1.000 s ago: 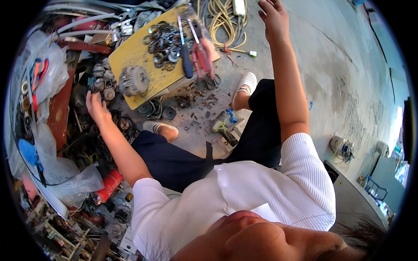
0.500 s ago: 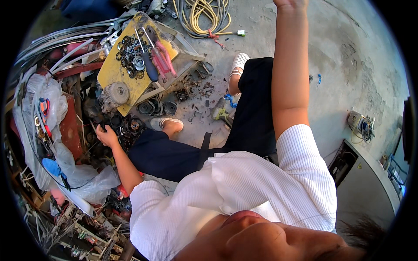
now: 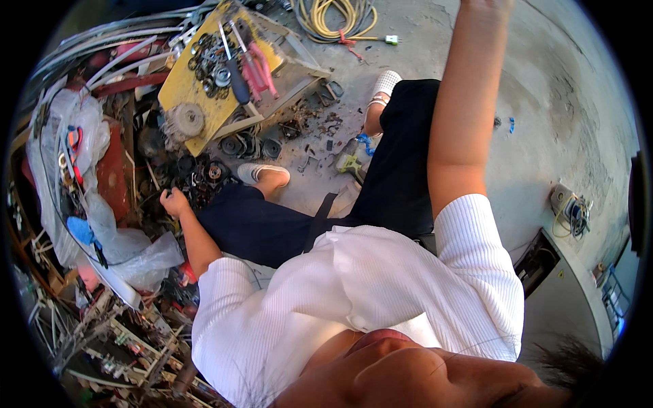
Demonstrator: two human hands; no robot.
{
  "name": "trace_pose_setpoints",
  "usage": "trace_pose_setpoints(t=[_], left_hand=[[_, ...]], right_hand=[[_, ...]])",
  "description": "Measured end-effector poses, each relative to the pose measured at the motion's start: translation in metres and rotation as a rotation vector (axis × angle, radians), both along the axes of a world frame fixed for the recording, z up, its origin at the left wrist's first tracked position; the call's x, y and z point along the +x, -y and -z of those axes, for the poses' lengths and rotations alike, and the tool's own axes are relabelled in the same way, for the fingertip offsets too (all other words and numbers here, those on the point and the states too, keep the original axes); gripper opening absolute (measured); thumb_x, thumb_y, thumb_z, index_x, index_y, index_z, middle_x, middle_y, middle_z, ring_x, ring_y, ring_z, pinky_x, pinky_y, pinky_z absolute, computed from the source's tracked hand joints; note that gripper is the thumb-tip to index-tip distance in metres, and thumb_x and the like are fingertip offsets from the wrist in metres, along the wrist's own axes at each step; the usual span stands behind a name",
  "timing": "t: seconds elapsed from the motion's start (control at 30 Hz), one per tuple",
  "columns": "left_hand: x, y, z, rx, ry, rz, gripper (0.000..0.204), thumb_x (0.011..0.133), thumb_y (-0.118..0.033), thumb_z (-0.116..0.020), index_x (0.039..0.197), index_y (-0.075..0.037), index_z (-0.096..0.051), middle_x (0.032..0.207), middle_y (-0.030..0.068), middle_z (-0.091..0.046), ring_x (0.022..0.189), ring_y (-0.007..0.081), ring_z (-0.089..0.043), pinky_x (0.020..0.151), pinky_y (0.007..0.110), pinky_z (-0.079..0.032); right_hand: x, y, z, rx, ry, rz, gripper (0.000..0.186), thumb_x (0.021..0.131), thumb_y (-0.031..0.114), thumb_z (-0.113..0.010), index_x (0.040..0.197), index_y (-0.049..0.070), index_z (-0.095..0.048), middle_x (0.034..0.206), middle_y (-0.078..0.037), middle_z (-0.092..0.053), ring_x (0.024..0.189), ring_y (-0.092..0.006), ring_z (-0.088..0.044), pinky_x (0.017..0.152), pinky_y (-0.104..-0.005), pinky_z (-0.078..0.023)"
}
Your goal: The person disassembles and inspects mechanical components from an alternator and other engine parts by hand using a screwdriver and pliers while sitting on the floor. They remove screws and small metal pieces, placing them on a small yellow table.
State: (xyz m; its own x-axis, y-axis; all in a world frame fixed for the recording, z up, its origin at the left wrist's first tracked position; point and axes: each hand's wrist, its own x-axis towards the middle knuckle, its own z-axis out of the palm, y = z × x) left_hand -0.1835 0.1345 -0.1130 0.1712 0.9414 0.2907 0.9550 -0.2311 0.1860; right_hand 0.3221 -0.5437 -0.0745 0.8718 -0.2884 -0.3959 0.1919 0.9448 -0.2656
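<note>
Head view: at the left of the frame my left hand is half curled beside the dark parts, with one pale rod just above it; I cannot tell whether it grasps anything. My right hand is cut off by the top edge, so I cannot tell its grip either. The step in hand looks like work among those parts, and picking any one out calls for a careful grip, since they lie tangled. Upper left, the yellow table bears one round motor part, one dark-handled screwdriver, overlapping red handles and many rings, too jumbled to count. I count one cable coil at top centre, one drill mid-frame and two white shoes.
</note>
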Motion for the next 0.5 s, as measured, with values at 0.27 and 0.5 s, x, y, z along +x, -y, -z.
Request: trace_pose_setpoints(t=[0.27, 0.5], left_hand=[[0.0, -0.003, -0.003, -0.001, 0.02, 0.046, 0.05, 0.073, -0.036, -0.068, 0.119, -0.019, -0.061, 0.096, 0.0077, -0.071, 0.097, 0.0309, -0.064, 0.09, 0.047, -0.045], [-0.021, -0.017, 0.007, -0.015, 0.093, 0.082, 0.05, 0.071, -0.032, -0.071, 0.117, -0.015, -0.063, 0.091, 0.0075, -0.07, 0.093, 0.029, -0.065, 0.087, 0.041, -0.048]], right_hand=[[0.001, -0.001, -0.005, -0.089, -0.019, -0.025, 0.015, 0.083, 0.007, -0.054, 0.096, 0.013, -0.053, 0.079, -0.003, -0.058, 0.07, -0.0159, -0.053, 0.063, -0.0313, -0.042], [0.013, -0.004, 0.004, -0.093, -0.017, -0.057, 0.012, 0.084, 0.008, -0.052, 0.096, 0.01, -0.052, 0.079, -0.005, -0.057, 0.07, -0.0182, -0.053, 0.06, -0.0324, -0.043]])
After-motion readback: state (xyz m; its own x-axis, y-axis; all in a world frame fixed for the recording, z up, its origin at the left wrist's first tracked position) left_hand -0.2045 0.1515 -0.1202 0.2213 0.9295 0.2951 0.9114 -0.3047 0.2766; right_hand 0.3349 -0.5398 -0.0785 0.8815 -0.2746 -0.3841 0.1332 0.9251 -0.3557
